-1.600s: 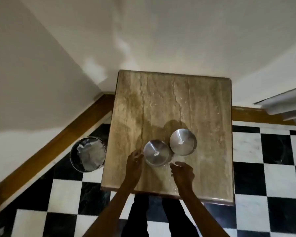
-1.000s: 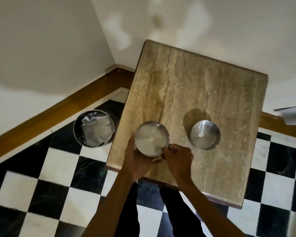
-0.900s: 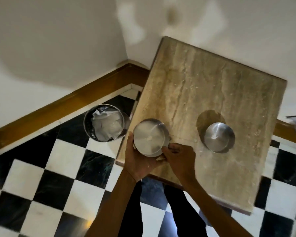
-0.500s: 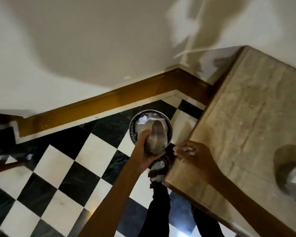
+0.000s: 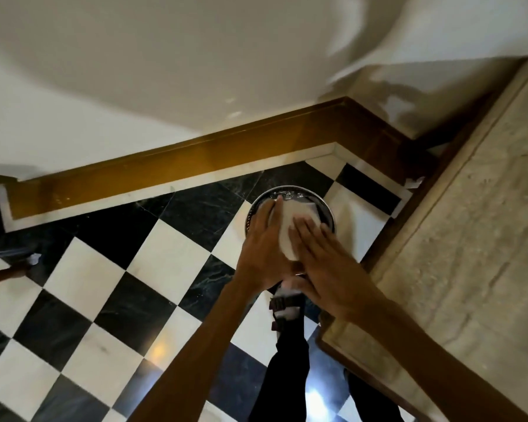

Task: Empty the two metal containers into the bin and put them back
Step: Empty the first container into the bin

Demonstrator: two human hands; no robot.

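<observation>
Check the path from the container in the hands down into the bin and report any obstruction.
Nothing visible blocks it. The left hand holds the metal container directly over the open bin, with the right hand flat against it.

A pale cream wall [image 5: 165,71] fills the upper half of the frame, crossed by soft shadows. Along its foot a brown wooden skirting board [image 5: 195,159] is seen running diagonally and turning at a corner in the upper right. The floor [image 5: 83,278] is laid in black and white chequered tiles, with bright glints reflected at the bottom centre. A beige stone-topped table [image 5: 470,239] occupies the right side.
</observation>
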